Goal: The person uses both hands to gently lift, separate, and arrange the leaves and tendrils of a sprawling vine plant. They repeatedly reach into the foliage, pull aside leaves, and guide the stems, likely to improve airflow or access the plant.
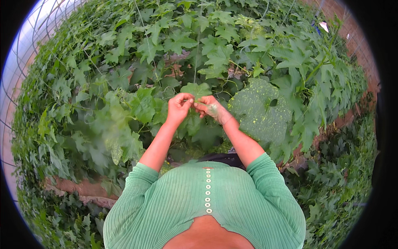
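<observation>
My left hand and my right hand meet in front of me, thumbs and fingertips pinched almost together. Between the fingertips runs a thin green vine stem, mostly hidden by the fingers. Just beyond them spreads a lobed green leaf. A pale training string comes down from above towards that leaf; whether the fingers also hold it cannot be made out. Close to my right wrist is a large yellow-speckled leaf with a hole in it. Broad green leaves lie beside my left hand.
Dense climbing vines fill the space ahead, with more strings among them. Bare soil paths run between rows, and another row of foliage grows at right. A curved greenhouse wall with a metal frame stands at far left.
</observation>
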{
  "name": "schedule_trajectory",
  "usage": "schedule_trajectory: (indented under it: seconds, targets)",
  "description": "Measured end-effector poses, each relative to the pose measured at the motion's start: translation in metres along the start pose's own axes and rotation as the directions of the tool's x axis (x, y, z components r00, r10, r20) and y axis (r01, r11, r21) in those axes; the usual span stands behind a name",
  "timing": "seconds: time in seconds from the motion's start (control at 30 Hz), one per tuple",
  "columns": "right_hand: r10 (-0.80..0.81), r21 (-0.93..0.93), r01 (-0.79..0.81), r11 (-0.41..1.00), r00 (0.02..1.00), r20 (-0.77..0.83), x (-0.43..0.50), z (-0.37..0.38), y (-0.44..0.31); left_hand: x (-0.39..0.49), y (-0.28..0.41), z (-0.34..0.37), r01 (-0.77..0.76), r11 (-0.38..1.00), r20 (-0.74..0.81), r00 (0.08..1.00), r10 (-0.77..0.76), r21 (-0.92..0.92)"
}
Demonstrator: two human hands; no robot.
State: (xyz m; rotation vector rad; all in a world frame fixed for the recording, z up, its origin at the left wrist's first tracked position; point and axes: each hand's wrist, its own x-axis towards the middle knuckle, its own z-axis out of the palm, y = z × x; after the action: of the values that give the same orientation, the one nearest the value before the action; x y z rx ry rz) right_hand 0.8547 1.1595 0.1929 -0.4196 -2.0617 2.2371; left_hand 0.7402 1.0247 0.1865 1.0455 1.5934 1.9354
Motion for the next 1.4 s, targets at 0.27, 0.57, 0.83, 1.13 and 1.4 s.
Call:
schedule_trajectory:
  seconds: [0.27, 0.57, 0.83, 1.13, 1.4]
  targets:
    - [-0.664, -0.534, 0.504, 0.679, 0.731, -0.155, 0.023, 0.001, -0.037, 0.008, 0.006, 0.000, 0.260, 0.920, 0.110, 0.965, -0.238, -0.294]
    - [-0.530, -0.300, 0.477, 0.826, 0.838, -0.128, 0.026, 0.015, -0.055, 0.022, 0.024, -0.008, 0.318, 0.757, 0.135, 0.946, -0.295, -0.571]
    - [-0.426, -0.363, 0.337, 0.869, 0.883, -0.198, 0.022, 0.015, -0.057, 0.022, 0.014, -0.011, 0.279, 0.760, 0.117, 0.958, -0.261, -0.587]
    - [-0.713, -0.581, 0.477, 0.660, 0.642, -0.282, 0.015, 0.012, -0.057, 0.012, 0.000, 0.000, 0.191, 0.836, 0.067, 0.981, -0.183, -0.514]
    - [-0.752, -0.681, 0.459, 0.571, 0.625, -0.210, -0.010, 0.047, -0.074, 0.035, -0.014, 0.003, 0.040, 0.979, -0.048, 0.998, -0.051, -0.199]
